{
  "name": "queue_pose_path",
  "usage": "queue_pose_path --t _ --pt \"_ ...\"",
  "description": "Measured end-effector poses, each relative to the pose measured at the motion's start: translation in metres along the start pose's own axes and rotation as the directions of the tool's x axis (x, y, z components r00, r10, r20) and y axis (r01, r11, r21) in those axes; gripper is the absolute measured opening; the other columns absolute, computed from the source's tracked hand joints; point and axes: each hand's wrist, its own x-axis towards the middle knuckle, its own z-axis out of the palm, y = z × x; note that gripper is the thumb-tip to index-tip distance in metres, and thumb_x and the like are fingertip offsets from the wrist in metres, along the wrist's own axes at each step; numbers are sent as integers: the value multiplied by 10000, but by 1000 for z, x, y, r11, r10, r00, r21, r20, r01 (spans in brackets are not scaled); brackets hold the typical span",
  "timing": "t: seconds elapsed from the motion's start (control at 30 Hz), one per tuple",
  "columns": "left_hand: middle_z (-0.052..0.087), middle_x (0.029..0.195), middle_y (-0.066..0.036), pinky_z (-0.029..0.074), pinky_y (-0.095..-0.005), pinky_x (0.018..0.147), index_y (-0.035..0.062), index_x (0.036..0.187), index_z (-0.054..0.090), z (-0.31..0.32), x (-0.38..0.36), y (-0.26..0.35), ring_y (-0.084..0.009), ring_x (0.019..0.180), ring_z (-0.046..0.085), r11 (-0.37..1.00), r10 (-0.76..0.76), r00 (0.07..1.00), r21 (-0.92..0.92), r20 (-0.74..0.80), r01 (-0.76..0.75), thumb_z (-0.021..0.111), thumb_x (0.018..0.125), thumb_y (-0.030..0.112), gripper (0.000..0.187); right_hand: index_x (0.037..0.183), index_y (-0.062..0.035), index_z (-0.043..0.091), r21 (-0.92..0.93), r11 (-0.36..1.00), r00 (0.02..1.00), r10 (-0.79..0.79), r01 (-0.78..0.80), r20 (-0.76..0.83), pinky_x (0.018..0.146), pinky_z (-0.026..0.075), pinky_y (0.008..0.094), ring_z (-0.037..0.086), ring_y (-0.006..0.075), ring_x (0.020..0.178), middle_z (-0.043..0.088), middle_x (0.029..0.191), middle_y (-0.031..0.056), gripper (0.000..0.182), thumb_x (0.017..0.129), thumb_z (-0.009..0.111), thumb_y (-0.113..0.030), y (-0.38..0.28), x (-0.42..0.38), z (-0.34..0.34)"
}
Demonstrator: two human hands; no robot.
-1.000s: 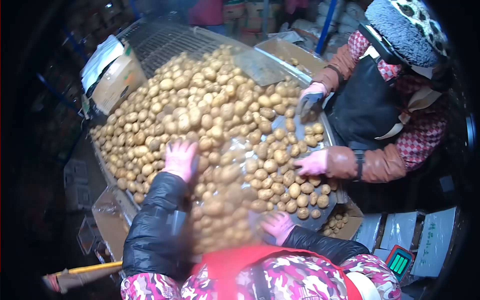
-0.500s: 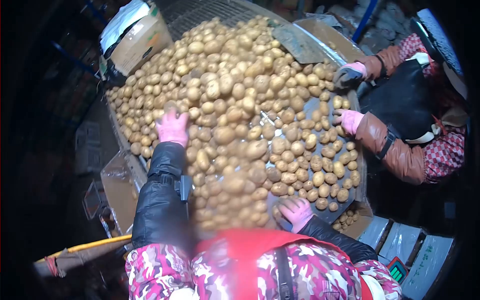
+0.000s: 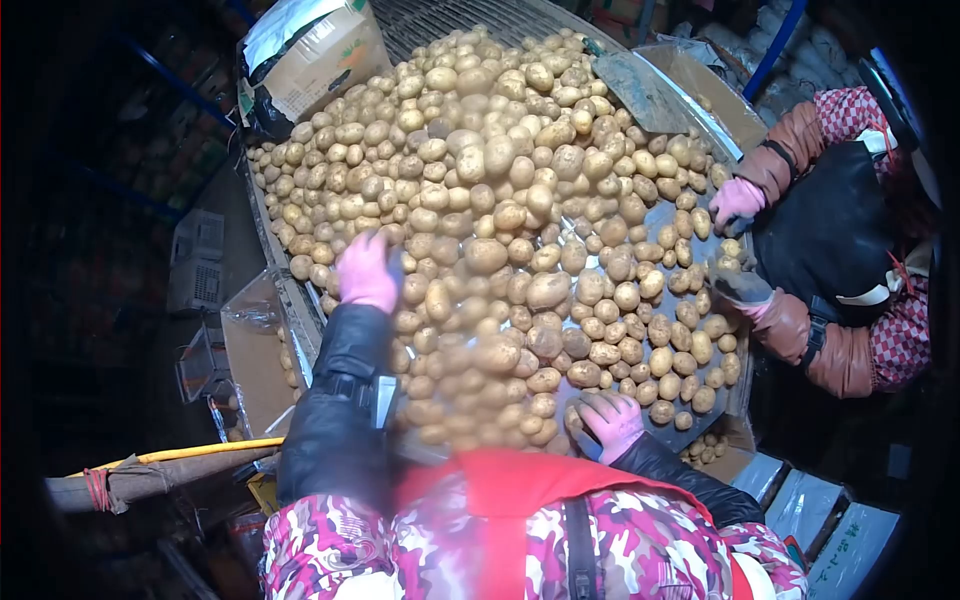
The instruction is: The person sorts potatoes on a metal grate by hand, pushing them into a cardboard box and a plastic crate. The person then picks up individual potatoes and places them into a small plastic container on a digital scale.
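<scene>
My left hand (image 3: 369, 273), in a pink glove with a grey palm, lies on the left part of a large heap of potatoes (image 3: 480, 200). Its fingers are extended and its palm side is turned right, against the potatoes; I see nothing gripped in it. Near the front edge, my right hand (image 3: 612, 424), gloved alike, curls its fingers round a potato (image 3: 574, 420). Loose potatoes lie in a thinner layer on the dark table surface (image 3: 668, 420) beyond it. Some potatoes in the middle look blurred.
Across the right edge, a co-worker's two gloved hands (image 3: 738, 203) touch potatoes. A cardboard box (image 3: 325, 65) stands at the back left, and a flat plate (image 3: 637, 92) lies at the back. Open boxes (image 3: 262, 350) adjoin the left side; a pole (image 3: 170, 477) juts in.
The view has shifted, so the heap sits further right. My left hand has turned its palm side rightward. The co-worker's hands have moved along the edge. My right hand stays at the front.
</scene>
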Motion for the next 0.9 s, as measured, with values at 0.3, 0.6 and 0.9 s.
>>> queue_pose_path --t 0.3,0.6,0.9 --pt "582 1321 -227 539 -524 968 102 1354 578 15 54 75 -418 1130 650 993 -81 966 -68 246 101 721 920 366 527 1129 -95 704 1 1000 996 0 0 -84 909 505 466 669 336 1085 711 1193 126 333 824 712 -228 -7 6 0" --pt "603 1366 -242 491 -428 1091 103 1332 678 10 25 42 -394 1229 621 917 -165 956 -319 244 240 767 857 424 580 1108 -103 713 -41 999 992 -39 35 -118 847 528 460 690 324 1020 717 1198 122 313 820 720 -225 -9 8 -4" --pt "561 1424 -173 586 -497 1015 46 1459 549 -50 -54 8 -278 1227 610 -663 0 898 -673 440 329 684 1032 346 539 1102 -99 714 -36 999 980 -46 40 -192 792 525 466 693 330 955 718 1153 128 322 806 725 -226 -14 9 2"
